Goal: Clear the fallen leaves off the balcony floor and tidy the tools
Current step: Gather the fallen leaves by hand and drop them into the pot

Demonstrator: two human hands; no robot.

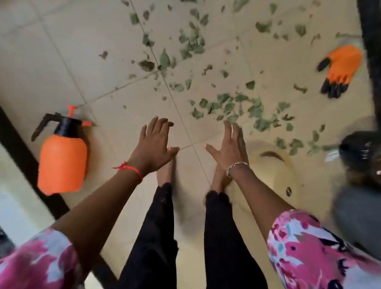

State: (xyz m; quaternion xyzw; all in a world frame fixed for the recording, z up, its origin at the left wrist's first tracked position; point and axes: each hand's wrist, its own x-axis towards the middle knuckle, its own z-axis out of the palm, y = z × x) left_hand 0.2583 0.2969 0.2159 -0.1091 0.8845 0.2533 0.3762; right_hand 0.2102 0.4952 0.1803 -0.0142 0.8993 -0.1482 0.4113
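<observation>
Stretching left hand (153, 143) and right hand (229, 146) out over the tiled floor (101, 35), both flat, gripping nothing. Facing fallen leaves (228, 109) strewn ahead and to the right; orange pressure sprayer (61, 159) lying at left, orange glove (342, 67) far right.

Orange sprayer (62, 162), orange-black glove (340, 70), green leaves (228, 106)

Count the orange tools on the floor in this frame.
2. An orange spray bottle sits at left, and an orange-and-black glove lies at far right. A second glove may be hidden under it.
</observation>
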